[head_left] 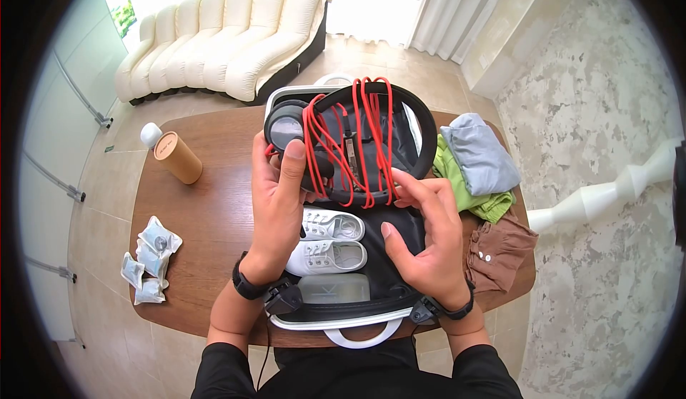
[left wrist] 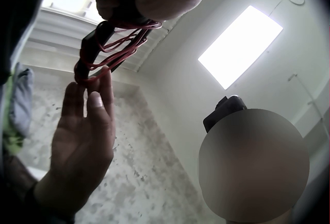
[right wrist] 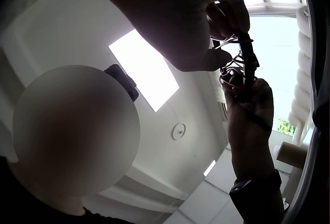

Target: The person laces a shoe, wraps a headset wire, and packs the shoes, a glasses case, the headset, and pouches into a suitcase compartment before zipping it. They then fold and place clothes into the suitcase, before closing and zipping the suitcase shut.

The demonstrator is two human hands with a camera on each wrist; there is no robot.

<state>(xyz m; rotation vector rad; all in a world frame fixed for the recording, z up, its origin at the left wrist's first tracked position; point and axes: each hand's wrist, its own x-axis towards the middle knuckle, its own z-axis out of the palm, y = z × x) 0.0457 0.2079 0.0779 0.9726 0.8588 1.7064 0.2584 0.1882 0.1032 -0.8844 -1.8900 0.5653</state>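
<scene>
Black headphones (head_left: 427,131), with a red cable (head_left: 369,142) wound several times across the headband, are held up above an open suitcase (head_left: 293,322). My left hand (head_left: 275,210) grips them at the ear cups, thumb in front. At the lower edge of the headband, fingertips of my right hand (head_left: 432,245) touch the cable, while its thumb stands apart. The left wrist view shows those right-hand fingers (left wrist: 105,92) nearly straight against the loops. Below the headphones, white lace-up shoes (head_left: 325,256) and a translucent grey case (head_left: 334,289) lie in the suitcase.
Folded blue-grey (head_left: 480,152), green (head_left: 493,205) and brown clothes (head_left: 504,249) lie on the wooden table (head_left: 221,220) at the right. A cardboard tube (head_left: 180,160) with a white-topped item (head_left: 151,135) behind it stands at the left, with several small packets (head_left: 151,256) nearer me.
</scene>
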